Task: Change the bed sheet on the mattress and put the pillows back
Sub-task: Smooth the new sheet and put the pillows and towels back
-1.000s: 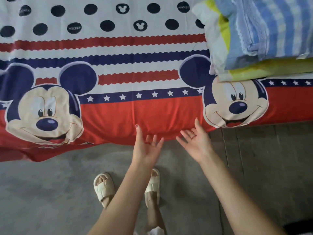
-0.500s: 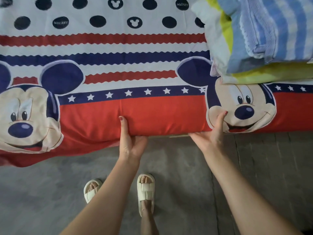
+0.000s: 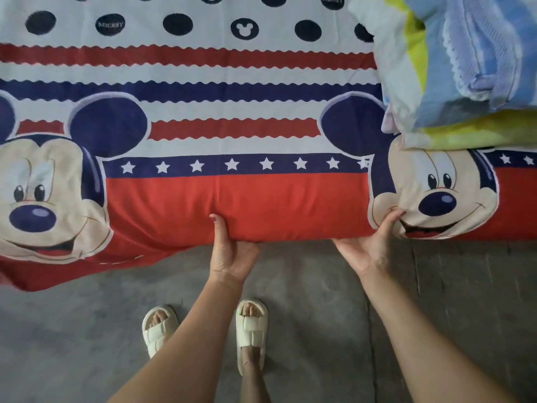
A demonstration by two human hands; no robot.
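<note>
**Two hands at the mattress edge**

We see one bed sheet [image 3: 261, 205], printed with two mouse faces, covering the mattress top and side. Our left hand [image 3: 232, 251] grips the red edge, thumb on the side, fingers hidden underneath. Our right hand [image 3: 369, 245] clasps it likewise beside the right face. Two stacked pillows [image 3: 465, 68] lie on the sheet at upper right. Two slippers [image 3: 251, 330] stand on the concrete floor [image 3: 72, 344].

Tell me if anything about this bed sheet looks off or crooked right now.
Yes. The sheet is tucked under where the left hand and right hand hold the mattress edge, but its left portion hangs loose, sagging onto the floor.
</note>
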